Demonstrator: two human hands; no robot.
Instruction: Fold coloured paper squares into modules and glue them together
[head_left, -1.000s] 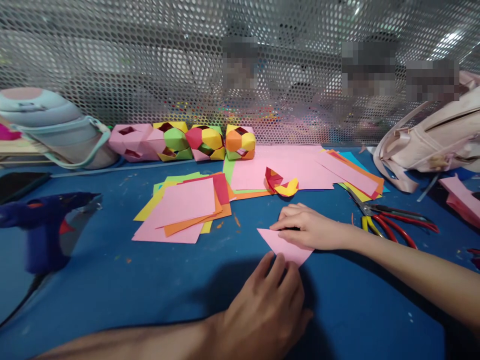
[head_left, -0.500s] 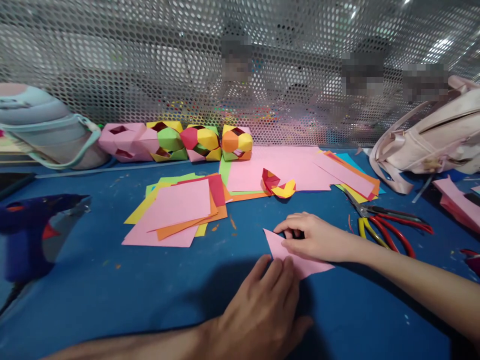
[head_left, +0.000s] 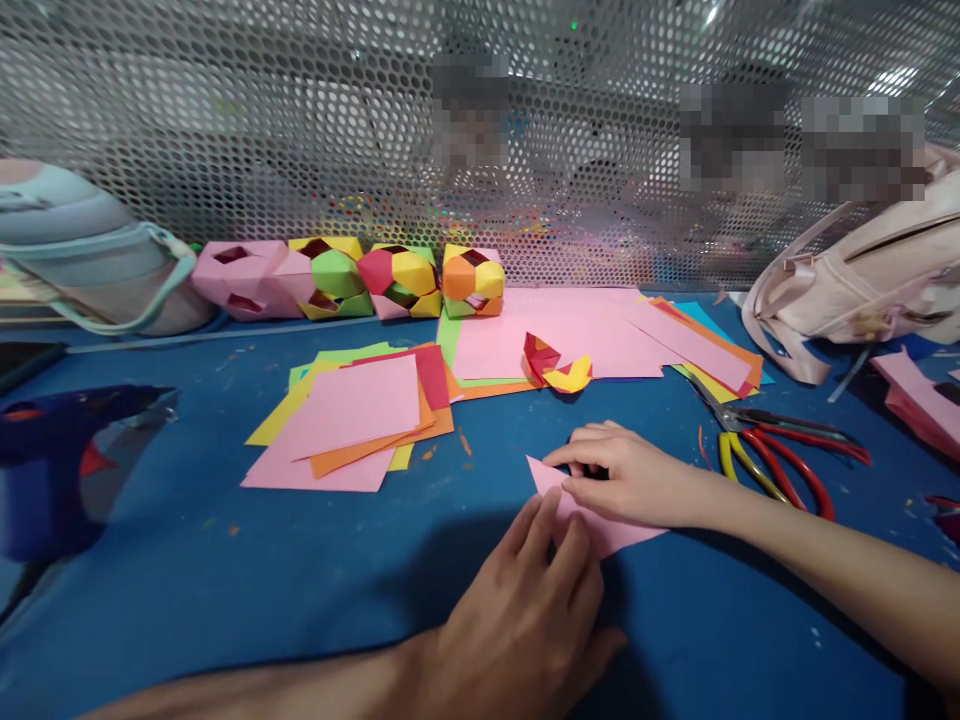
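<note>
A folded piece of pink paper (head_left: pixel 615 532) lies on the blue table, its pointed corner toward the upper left. My left hand (head_left: pixel 525 600) rests palm down over its near side, fingers spread and touching the paper. Along the upper edge, my right hand (head_left: pixel 637 475) has its thumb on the paper and its other fingers curled at the fold, holding the sheet. Part of the paper is hidden beneath both hands. Just beyond stands a small red and yellow folded paper piece (head_left: pixel 559 365).
Coloured sheets (head_left: pixel 360 400) are stacked left of my hands. A glue gun (head_left: pixel 60 460) lies at far left; scissors and pliers (head_left: pixel 780 460) lie beside my right forearm. Paper models (head_left: pixel 330 280) line the perforated metal screen (head_left: pixel 285 120), between a bottle bag (head_left: pixel 97 250) and a backpack (head_left: pixel 862 270).
My left fingers have slid a little up the paper and spread apart. My right hand stays nearly in place on the fold.
</note>
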